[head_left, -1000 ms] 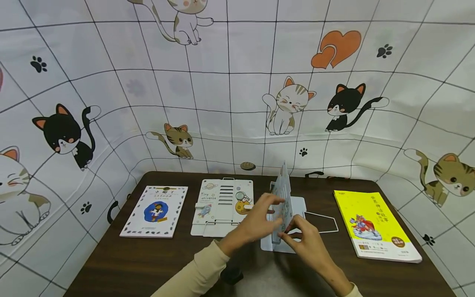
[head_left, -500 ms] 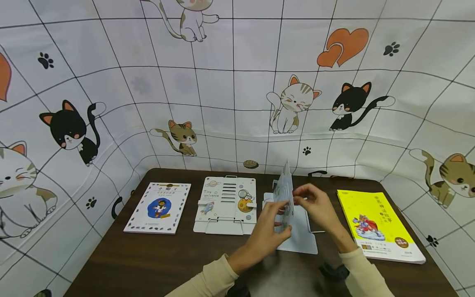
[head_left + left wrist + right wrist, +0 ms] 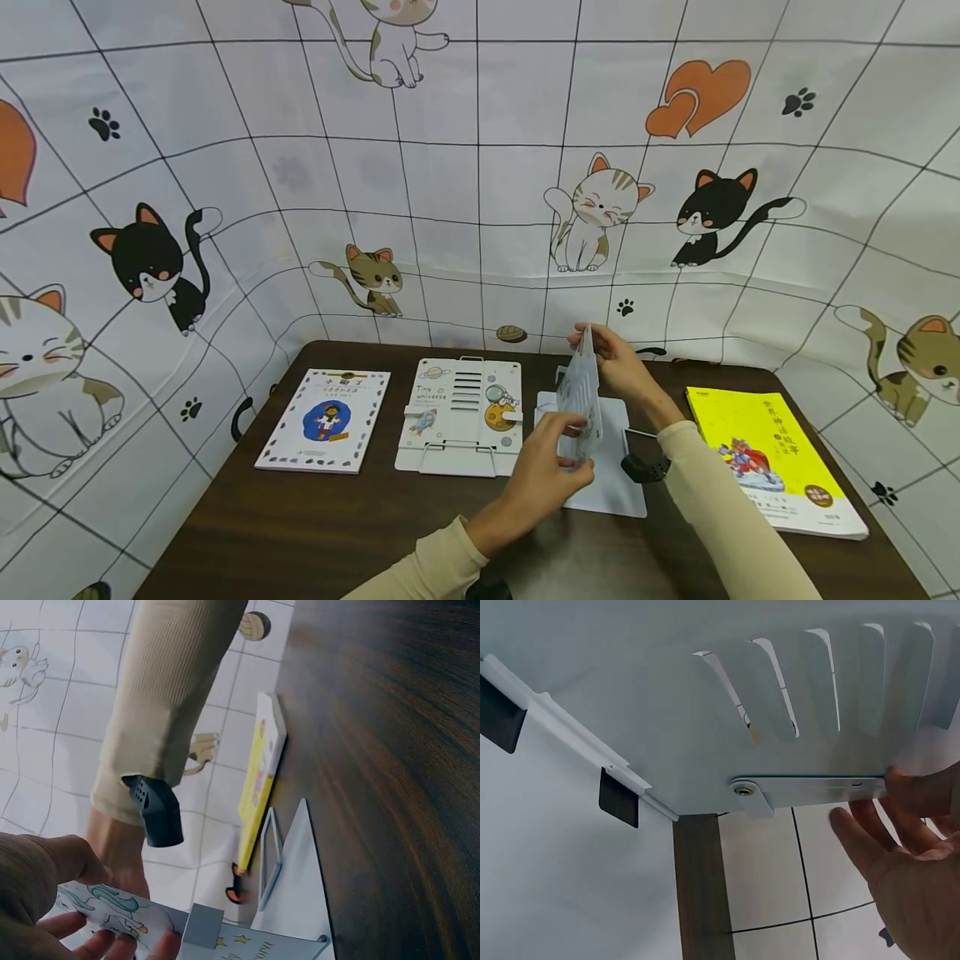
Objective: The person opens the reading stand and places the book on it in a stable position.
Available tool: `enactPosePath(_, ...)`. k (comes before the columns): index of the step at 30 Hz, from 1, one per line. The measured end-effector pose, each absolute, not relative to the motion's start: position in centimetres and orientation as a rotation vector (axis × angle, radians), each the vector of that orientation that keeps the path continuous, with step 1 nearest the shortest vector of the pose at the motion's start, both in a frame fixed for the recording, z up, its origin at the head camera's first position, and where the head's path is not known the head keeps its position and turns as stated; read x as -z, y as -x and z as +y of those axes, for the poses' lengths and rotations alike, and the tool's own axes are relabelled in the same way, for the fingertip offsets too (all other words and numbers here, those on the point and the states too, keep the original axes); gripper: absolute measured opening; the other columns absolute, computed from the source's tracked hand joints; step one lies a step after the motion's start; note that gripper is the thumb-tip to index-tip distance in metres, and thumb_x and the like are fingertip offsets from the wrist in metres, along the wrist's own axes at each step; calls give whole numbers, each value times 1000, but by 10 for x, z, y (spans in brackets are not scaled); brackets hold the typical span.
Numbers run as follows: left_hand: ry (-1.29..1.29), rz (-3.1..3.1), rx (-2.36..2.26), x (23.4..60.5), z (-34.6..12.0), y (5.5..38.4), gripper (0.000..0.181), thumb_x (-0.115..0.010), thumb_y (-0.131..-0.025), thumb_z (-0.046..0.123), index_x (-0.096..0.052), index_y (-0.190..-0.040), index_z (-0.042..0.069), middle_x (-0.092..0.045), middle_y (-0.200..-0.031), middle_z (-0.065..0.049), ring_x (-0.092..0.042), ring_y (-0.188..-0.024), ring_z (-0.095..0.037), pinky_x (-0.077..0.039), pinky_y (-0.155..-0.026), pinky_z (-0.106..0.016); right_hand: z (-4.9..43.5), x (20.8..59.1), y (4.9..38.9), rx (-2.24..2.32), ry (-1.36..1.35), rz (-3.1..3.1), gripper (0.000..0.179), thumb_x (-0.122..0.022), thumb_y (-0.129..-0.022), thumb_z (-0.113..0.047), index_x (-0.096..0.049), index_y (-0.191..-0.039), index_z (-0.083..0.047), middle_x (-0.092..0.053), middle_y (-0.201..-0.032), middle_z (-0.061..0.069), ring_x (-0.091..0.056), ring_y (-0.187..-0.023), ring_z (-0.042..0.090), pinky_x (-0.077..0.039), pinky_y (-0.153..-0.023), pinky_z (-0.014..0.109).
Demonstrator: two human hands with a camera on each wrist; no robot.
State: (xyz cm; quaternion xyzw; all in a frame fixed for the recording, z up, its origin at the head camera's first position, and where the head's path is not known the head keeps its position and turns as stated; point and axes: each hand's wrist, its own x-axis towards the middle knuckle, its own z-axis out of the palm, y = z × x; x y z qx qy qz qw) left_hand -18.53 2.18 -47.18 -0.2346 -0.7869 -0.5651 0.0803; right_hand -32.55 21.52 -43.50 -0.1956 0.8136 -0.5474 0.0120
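Note:
A pale book stand (image 3: 582,385) has its slotted panel raised on edge over its flat base plate (image 3: 613,479). My left hand (image 3: 542,473) grips the panel's near part, fingers over the printed face. In the left wrist view, the unicorn-like drawing and a grey clip (image 3: 203,925) show beside those fingers. Up at the panel's far top edge, my right hand (image 3: 621,367) holds on; the right wrist view shows the thumb at a flat bar (image 3: 810,791) along the edge, fingers beyond it. Black hinge pads (image 3: 619,796) line the fold between panel and base.
Left of the raised panel lies a second book stand (image 3: 459,417), marked "Tiny universe". A white book (image 3: 324,421) is at the far left of the dark wooden table (image 3: 300,533). A yellow book (image 3: 772,458) lies at the right, beside the right sleeve (image 3: 738,500).
My right hand has gone from the panel's near lower part up along it to the far top edge. The left hand has settled on the near part. The base has swung slightly.

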Motion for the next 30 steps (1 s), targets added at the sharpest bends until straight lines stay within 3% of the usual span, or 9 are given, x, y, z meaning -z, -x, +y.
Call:
enactPosePath(3, 691, -2352, 1729, 474, 22, 189, 49, -75, -87, -1, -65, -133, 11, -65, -131, -9, -69, -118, -20, -60, -77, -15, 221, 437, 327, 1787, 590, 2504, 48, -42, -108, 10, -41, -156, 8, -54, -150, 34, -51, -143, 51, -50, -100, 16)
enactPosePath(5, 693, -2346, 1764, 476, 21, 192, 48, -74, -88, -2, -66, -133, 10, -66, -131, -10, -69, -119, -20, -60, -78, -16, 227, 438, 326, 1834, 566, 2494, 46, -44, -107, 11, -42, -153, 10, -54, -148, 35, -51, -142, 51, -48, -96, 10)
enactPosePath(8, 699, -2332, 1827, 477, 18, 197, 45, -74, -90, -5, -69, -132, 7, -68, -128, -12, -71, -118, -21, -61, -77, -17, 235, 439, 325, 1888, 507, 2504, 43, -47, -107, 10, -44, -150, 12, -54, -147, 37, -56, -137, 45, -48, -96, 8)
enactPosePath(12, 718, -2340, 1796, 474, 16, 203, 39, -78, -90, -4, -75, -128, 5, -72, -121, -12, -74, -110, -25, -62, -76, -19, 246, 441, 322, 1926, 437, 2566, 40, -53, -105, 10, -48, -145, 12, -61, -138, 33, -67, -121, 18, -52, -95, 11)
enactPosePath(16, 711, -2383, 1631, 471, 14, 213, 32, -81, -91, 3, -80, -123, 8, -79, -116, -6, -76, -108, -20, -61, -86, -23, 261, 444, 322, 2040, 375, 2576, 39, -58, -102, 12, -48, -140, 15, -72, -120, 6, -67, -107, -2, -56, -94, 15)
enactPosePath(18, 694, -2390, 1576, 470, 13, 221, 28, -81, -92, 4, -81, -120, 9, -81, -114, -6, -76, -107, -16, -59, -89, -24, 270, 446, 321, 2079, 320, 2603, 40, -61, -101, 12, -49, -139, 16, -71, -112, -9, -66, -104, -5, -56, -93, 15)
enactPosePath(20, 670, -2396, 1582, 469, 12, 230, 24, -79, -94, 4, -81, -118, 7, -82, -112, -9, -78, -104, -17, -61, -86, -25, 278, 447, 318, 2058, 242, 2669, 42, -65, -101, 8, -50, -140, 14, -68, -109, -15, -65, -101, -8, -55, -90, 12)
enactPosePath(26, 602, -2425, 1613, 466, 4, 264, 20, -75, -99, 10, -81, -117, 4, -82, -112, -12, -79, -99, -22, -61, -80, -25, 294, 448, 307, 1873, -21, 2951, 38, -75, -99, -4, -60, -133, 7, -71, -113, 5, -59, -90, -13, -50, -80, 5)
enactPosePath(30, 589, -2438, 1644, 465, 0, 287, 21, -72, -102, 12, -80, -120, 5, -81, -114, -12, -78, -102, -22, -61, -84, -27, 297, 447, 299, 1805, -187, 3063, 33, -81, -96, -10, -67, -123, 3, -74, -102, -2, -57, -83, -15, -47, -75, 5)
